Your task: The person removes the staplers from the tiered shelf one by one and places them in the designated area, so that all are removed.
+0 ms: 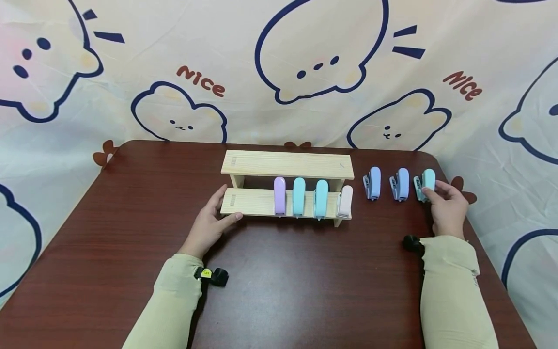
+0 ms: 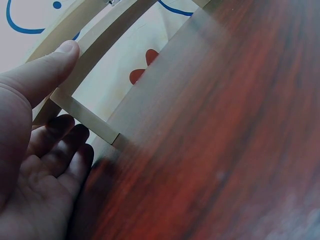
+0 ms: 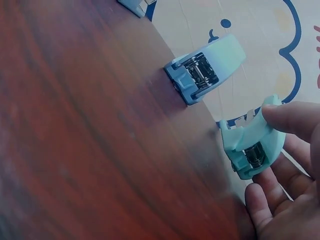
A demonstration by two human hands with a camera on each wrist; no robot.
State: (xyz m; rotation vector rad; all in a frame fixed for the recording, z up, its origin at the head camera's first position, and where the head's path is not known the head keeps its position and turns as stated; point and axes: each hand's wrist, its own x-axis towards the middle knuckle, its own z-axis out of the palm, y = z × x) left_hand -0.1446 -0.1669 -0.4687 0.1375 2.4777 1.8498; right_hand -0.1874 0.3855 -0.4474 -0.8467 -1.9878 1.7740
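Note:
A two-tier wooden shelf [image 1: 253, 202] stands mid-table. Its lower board carries a purple stapler [image 1: 279, 195], two teal ones [image 1: 299, 196] [image 1: 321, 198] and a white one [image 1: 345, 201] at the right end. My left hand [image 1: 222, 206] lies at the shelf's left end. Its thumb [image 2: 45, 75] touches a board's [image 2: 100, 35] edge and its fingers are relaxed by the leg [image 2: 85, 117]. My right hand [image 1: 431, 191] pinches a teal stapler [image 1: 426, 182] [image 3: 252, 142] at the table's right, thumb [image 3: 295, 117] on top and fingers underneath.
Two blue staplers [image 1: 373, 182] [image 1: 401, 184] stand on the dark red table [image 1: 305, 281] between the shelf and my right hand; the nearer one [image 3: 205, 70] shows in the right wrist view. The shelf's upper board [image 1: 287, 165] is bare. A cartoon-print cloth [image 1: 279, 72] hangs behind.

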